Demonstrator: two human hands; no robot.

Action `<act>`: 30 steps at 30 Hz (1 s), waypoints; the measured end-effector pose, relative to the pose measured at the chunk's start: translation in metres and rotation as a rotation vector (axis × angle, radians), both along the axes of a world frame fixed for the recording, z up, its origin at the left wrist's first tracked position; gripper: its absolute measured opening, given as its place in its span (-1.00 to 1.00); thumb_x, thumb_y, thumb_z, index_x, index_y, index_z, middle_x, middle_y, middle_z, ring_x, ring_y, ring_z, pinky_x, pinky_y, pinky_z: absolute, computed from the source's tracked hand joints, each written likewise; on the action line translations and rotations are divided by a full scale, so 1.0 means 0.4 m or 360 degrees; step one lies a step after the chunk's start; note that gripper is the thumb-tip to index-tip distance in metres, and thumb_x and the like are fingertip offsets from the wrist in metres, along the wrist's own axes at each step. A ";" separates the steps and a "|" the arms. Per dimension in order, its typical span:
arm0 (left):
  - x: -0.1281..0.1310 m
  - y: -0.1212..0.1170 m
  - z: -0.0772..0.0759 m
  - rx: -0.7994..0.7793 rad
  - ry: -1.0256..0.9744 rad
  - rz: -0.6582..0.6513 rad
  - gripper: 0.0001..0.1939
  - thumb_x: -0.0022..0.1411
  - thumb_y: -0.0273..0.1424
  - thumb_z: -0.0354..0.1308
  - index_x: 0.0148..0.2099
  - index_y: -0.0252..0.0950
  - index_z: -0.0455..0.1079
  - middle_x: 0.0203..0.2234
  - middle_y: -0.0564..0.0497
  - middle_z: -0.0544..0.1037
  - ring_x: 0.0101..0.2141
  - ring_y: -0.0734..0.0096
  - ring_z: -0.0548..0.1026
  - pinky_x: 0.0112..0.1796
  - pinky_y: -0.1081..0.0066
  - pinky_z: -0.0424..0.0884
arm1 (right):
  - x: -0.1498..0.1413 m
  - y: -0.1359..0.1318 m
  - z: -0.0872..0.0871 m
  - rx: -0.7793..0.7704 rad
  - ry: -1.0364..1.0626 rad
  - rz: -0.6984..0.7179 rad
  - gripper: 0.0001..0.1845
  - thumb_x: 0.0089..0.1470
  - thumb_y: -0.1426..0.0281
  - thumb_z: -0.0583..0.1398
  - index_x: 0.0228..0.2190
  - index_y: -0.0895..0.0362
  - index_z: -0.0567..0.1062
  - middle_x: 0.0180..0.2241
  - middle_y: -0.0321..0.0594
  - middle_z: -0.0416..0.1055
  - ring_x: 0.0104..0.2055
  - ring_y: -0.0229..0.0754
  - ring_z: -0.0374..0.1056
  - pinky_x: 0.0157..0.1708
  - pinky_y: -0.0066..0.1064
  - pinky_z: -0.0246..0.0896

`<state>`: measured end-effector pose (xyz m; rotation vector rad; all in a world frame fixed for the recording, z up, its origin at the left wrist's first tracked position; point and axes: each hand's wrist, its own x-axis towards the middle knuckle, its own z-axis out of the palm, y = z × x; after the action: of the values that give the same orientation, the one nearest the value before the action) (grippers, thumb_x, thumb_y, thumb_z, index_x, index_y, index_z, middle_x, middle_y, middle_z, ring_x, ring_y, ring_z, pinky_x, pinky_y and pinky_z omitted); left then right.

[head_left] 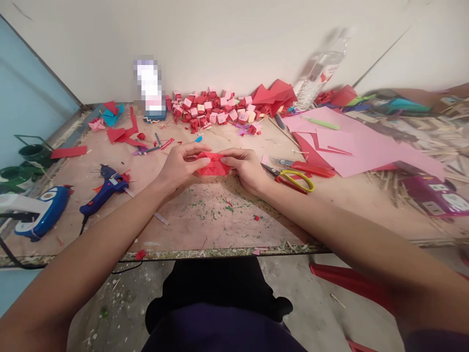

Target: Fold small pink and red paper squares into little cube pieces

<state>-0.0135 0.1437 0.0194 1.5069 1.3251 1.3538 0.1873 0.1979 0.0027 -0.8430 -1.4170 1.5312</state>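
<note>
A piece of folded red paper (214,167) is held between both hands, just above the middle of the wooden table (190,210). My left hand (182,164) pinches its left side, thumb on top of the folds. Its right side is gripped by my right hand (245,166), the thumb pressing on the paper and the fingers partly hidden behind it. Right beside my right hand lie scissors (296,181) with yellow and red handles and a red-handled cutter knife (311,168). Small green and red scraps are scattered on the tabletop below the paper.
Along the wall sits a heap of small pink and red folded paper cubes (220,107). A blurred phone (149,88) stands left of it, a plastic bottle (322,68) right. Pink sheets (348,142) lie rightward. A blue glue gun (106,188) and a blue-white device (46,212) are leftward.
</note>
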 end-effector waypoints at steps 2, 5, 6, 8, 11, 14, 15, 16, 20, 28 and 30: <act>-0.001 0.002 -0.001 -0.0001 0.0052 -0.0004 -0.69 0.05 -0.27 0.47 -0.15 -0.27 0.70 -0.20 -0.09 0.78 -0.17 0.16 0.71 -0.10 0.22 0.66 | 0.001 -0.002 -0.001 0.0023 -0.0023 0.0049 -0.86 -0.10 0.39 0.40 -0.40 0.12 0.75 -0.43 -0.26 0.61 -0.44 -0.25 0.39 -0.46 -0.43 0.29; 0.001 0.002 -0.003 -0.0040 0.0069 -0.0021 -0.74 0.07 -0.24 0.45 -0.21 -0.28 0.69 -0.34 -0.05 0.76 -0.29 0.20 0.69 -0.20 0.24 0.65 | 0.002 -0.007 0.001 0.0032 -0.0042 0.0099 -0.85 -0.07 0.39 0.41 -0.37 0.11 0.76 -0.40 -0.25 0.64 -0.44 -0.26 0.40 -0.47 -0.45 0.30; 0.001 0.001 -0.003 -0.0038 0.0073 -0.0012 -0.75 0.08 -0.24 0.43 -0.23 -0.27 0.69 -0.36 -0.04 0.75 -0.31 0.21 0.69 -0.22 0.26 0.64 | 0.002 -0.008 0.003 0.0030 -0.0049 0.0112 -0.85 -0.06 0.38 0.42 -0.36 0.11 0.76 -0.38 -0.24 0.65 -0.43 -0.25 0.41 -0.46 -0.45 0.31; 0.000 0.000 -0.004 -0.0028 0.0081 0.0020 -0.77 0.09 -0.26 0.42 -0.23 -0.26 0.70 -0.36 -0.04 0.76 -0.32 0.23 0.68 -0.24 0.29 0.63 | 0.003 -0.010 0.006 0.0021 -0.0059 0.0134 -0.83 -0.05 0.36 0.44 -0.33 0.10 0.77 -0.34 -0.22 0.67 -0.40 -0.24 0.43 -0.45 -0.44 0.33; -0.004 0.003 -0.006 -0.0018 0.0082 0.0031 -0.78 0.09 -0.28 0.43 -0.22 -0.25 0.72 -0.32 -0.05 0.77 -0.28 0.20 0.70 -0.23 0.29 0.63 | 0.006 -0.010 0.010 -0.0012 -0.0069 0.0167 -0.78 -0.04 0.33 0.47 -0.28 0.09 0.77 -0.31 -0.20 0.68 -0.37 -0.21 0.46 -0.42 -0.40 0.38; -0.006 0.007 -0.009 -0.0010 0.0036 0.0018 -0.80 0.08 -0.27 0.46 -0.25 -0.25 0.72 -0.30 -0.05 0.77 -0.25 0.18 0.70 -0.18 0.24 0.67 | 0.008 -0.008 0.013 -0.0031 -0.0044 0.0192 -0.78 -0.02 0.29 0.49 -0.27 0.08 0.78 -0.30 -0.20 0.68 -0.34 -0.18 0.49 -0.40 -0.37 0.41; -0.006 0.007 -0.010 -0.0026 0.0016 0.0017 -0.79 0.08 -0.26 0.47 -0.25 -0.25 0.73 -0.29 -0.05 0.77 -0.26 0.18 0.70 -0.18 0.22 0.68 | 0.008 -0.008 0.013 -0.0033 -0.0029 0.0196 -0.78 0.00 0.27 0.49 -0.28 0.07 0.78 -0.30 -0.19 0.68 -0.34 -0.18 0.49 -0.40 -0.37 0.41; -0.005 0.007 -0.010 -0.0052 -0.0001 0.0019 -0.79 0.08 -0.26 0.48 -0.25 -0.25 0.73 -0.29 -0.05 0.77 -0.28 0.18 0.70 -0.21 0.20 0.69 | 0.008 -0.008 0.014 -0.0034 -0.0011 0.0197 -0.77 0.01 0.23 0.50 -0.29 0.08 0.78 -0.30 -0.18 0.68 -0.34 -0.18 0.49 -0.40 -0.38 0.42; -0.001 0.005 -0.005 -0.0074 0.0041 0.0056 -0.79 0.07 -0.29 0.47 -0.24 -0.25 0.75 -0.29 -0.05 0.77 -0.29 0.16 0.70 -0.22 0.18 0.70 | 0.004 -0.009 0.015 -0.0042 0.0033 0.0157 -0.74 0.00 0.16 0.52 -0.39 0.10 0.77 -0.35 -0.18 0.66 -0.39 -0.20 0.46 -0.44 -0.40 0.42; -0.001 0.003 -0.005 -0.0012 0.0092 0.0038 -0.77 0.18 -0.20 0.40 -0.24 -0.24 0.75 -0.29 -0.06 0.77 -0.24 0.17 0.69 -0.22 0.27 0.64 | 0.005 -0.004 0.004 -0.0009 -0.0027 0.0086 -0.77 -0.03 0.29 0.51 -0.27 0.08 0.79 -0.20 -0.12 0.70 -0.30 -0.15 0.51 -0.40 -0.34 0.48; -0.002 0.003 -0.008 -0.0028 0.0065 0.0042 -0.77 0.16 -0.25 0.41 -0.19 -0.26 0.74 -0.25 -0.07 0.77 -0.23 0.17 0.70 -0.21 0.26 0.66 | 0.004 -0.003 0.003 -0.0018 -0.0037 0.0065 -0.76 -0.06 0.33 0.52 -0.27 0.09 0.78 -0.20 -0.10 0.69 -0.29 -0.12 0.51 -0.39 -0.31 0.49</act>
<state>-0.0144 0.1448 0.0164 1.5175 1.3832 1.3309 0.1890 0.1965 0.0039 -0.8461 -1.4516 1.5660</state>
